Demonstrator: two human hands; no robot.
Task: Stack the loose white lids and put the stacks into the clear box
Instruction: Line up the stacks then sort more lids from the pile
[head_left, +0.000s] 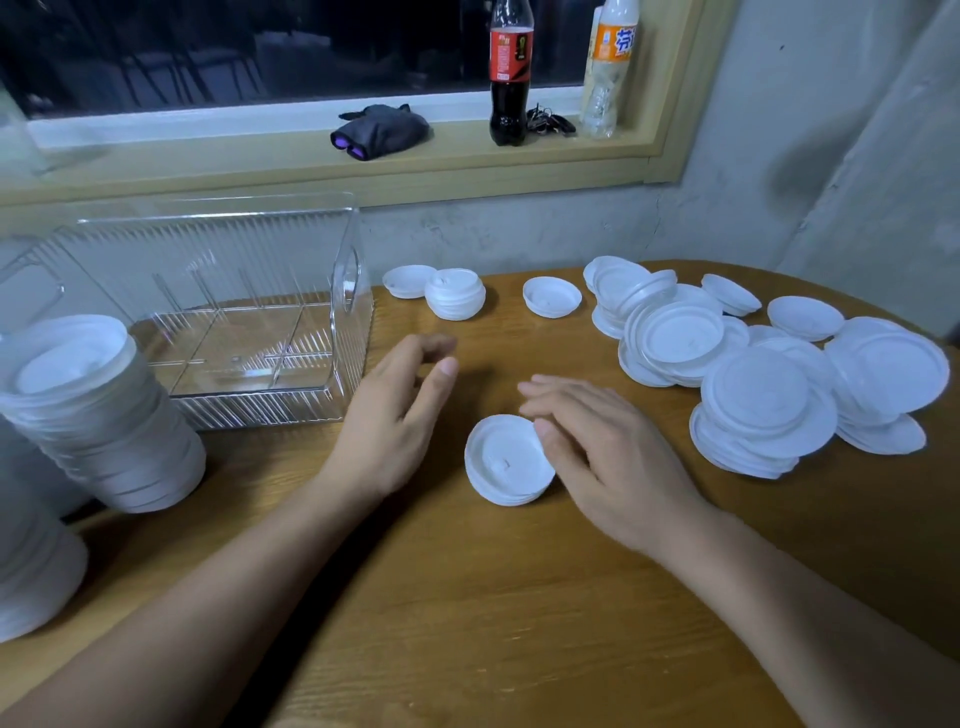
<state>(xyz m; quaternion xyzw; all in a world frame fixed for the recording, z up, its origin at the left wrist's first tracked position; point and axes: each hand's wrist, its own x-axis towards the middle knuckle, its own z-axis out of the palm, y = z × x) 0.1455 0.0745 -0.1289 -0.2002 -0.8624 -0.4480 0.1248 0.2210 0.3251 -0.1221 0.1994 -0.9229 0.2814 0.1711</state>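
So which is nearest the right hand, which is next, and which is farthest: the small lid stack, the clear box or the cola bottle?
1. small lid stack: just left of the right hand, at its thumb.
2. clear box: farther left on the table.
3. cola bottle: at the back, up on the window ledge.

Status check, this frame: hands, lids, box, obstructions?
Both open: left hand hovering, right hand at the small lid stack edge. Clear box holds no lids; loose pile sits at right. Path to box unobstructed.
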